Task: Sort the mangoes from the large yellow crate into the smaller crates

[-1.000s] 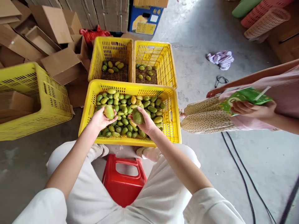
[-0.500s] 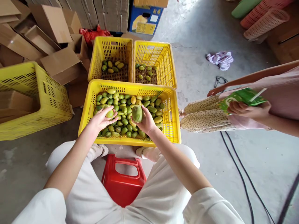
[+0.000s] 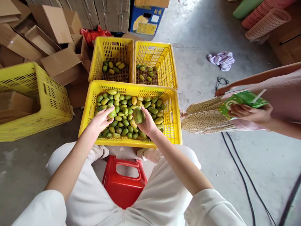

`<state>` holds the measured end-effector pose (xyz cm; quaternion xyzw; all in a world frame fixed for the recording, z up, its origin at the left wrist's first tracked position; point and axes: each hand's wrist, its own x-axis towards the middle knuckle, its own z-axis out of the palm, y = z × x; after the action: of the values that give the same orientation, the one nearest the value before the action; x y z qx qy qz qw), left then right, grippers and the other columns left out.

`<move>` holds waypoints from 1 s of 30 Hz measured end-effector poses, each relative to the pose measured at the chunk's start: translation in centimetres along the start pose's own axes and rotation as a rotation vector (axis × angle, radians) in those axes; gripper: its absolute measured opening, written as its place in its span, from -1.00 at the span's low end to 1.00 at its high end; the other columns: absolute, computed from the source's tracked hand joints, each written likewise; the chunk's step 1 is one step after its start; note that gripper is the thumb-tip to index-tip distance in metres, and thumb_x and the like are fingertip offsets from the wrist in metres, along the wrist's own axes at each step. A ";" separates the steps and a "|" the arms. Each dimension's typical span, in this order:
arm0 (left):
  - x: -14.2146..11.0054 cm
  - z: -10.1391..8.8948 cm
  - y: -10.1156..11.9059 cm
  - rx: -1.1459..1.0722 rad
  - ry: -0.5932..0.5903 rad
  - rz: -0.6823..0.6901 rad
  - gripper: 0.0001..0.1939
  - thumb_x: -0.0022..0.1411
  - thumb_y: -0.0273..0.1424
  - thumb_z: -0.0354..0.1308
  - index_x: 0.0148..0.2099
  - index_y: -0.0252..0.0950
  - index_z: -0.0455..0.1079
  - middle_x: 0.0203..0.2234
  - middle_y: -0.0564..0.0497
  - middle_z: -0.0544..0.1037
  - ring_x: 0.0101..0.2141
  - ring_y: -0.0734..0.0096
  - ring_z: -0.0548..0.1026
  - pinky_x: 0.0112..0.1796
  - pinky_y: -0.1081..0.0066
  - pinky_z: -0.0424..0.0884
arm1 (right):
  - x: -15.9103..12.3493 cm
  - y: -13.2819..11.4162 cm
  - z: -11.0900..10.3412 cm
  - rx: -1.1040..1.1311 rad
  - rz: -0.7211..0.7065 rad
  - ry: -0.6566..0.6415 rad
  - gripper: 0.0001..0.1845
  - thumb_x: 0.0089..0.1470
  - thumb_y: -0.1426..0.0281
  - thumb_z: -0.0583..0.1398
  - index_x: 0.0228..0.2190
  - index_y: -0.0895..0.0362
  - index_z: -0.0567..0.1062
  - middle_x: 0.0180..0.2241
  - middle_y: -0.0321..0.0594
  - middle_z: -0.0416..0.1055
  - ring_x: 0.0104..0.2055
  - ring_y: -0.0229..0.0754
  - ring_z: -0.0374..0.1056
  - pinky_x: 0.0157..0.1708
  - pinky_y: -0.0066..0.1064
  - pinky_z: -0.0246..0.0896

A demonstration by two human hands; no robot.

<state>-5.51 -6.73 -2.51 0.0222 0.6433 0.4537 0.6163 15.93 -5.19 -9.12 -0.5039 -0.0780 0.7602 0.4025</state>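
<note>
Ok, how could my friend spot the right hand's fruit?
Find the yellow crate nearest the white trousers. Above it, the right hand holds a dull green fruit. It looks bigger than the loose fruit below, and darker than the fruit in the left hand.

You are in what looks like a fruit-packing warehouse: you have a bare grey concrete floor (image 3: 199,47), a wide yellow perforated plastic crate (image 3: 174,121) holding many green and yellow oval fruits (image 3: 124,111) before you, open brown cardboard boxes (image 3: 62,64) heaped at far left, and a blue printed cardboard carton (image 3: 150,18) on the far side.
</note>
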 end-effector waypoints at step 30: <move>-0.2 0.2 0.3 -0.003 -0.033 -0.113 -0.84 0.38 -0.57 0.39 -0.23 -0.28 0.51 -0.33 -0.02 0.67 -0.28 0.30 0.69 -0.17 0.34 0.54 | -0.2 0.1 0.3 -0.043 0.004 0.025 -0.89 0.35 0.26 0.40 -0.22 -0.03 0.60 -0.30 -0.30 0.70 -0.05 -0.05 0.72 -0.24 -0.38 0.64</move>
<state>-5.41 -6.55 -2.13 -0.0074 0.6326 0.4188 0.6515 15.65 -5.36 -8.88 -0.5219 -0.0885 0.7529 0.3911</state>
